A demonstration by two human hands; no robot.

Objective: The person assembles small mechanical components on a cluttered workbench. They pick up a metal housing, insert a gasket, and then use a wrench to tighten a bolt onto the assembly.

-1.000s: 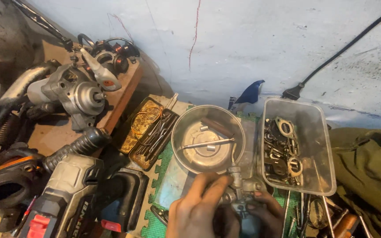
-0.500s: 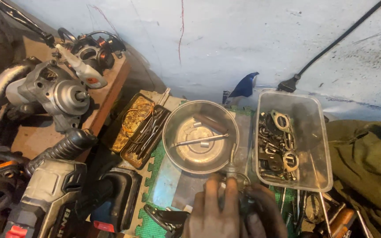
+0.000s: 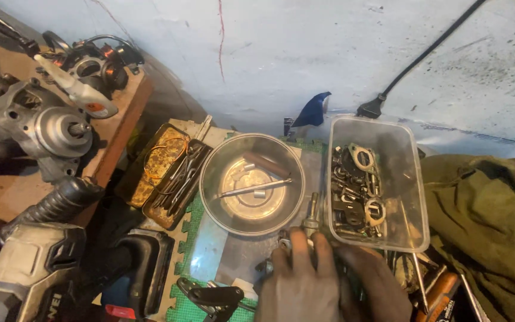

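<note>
Two hands meet at the bottom edge, the left hand [image 3: 298, 286] and right hand [image 3: 377, 286] both closed round a small grey metal part with an upright threaded stem [image 3: 311, 219], though how firmly is hard to judge. It sits between the round steel bowl [image 3: 210, 179] and the clear plastic tub of washers and gaskets [image 3: 412, 179], probably handy for loose pieces. Everything crowds a green foam mat [image 3: 187, 222] against a scuffed pale wall [image 3: 281, 53].

bowl [image 3: 251, 183]: shiny metal | tub [image 3: 409, 179]: clear plastic | cloth [image 3: 490, 209]: matt olive
</note>
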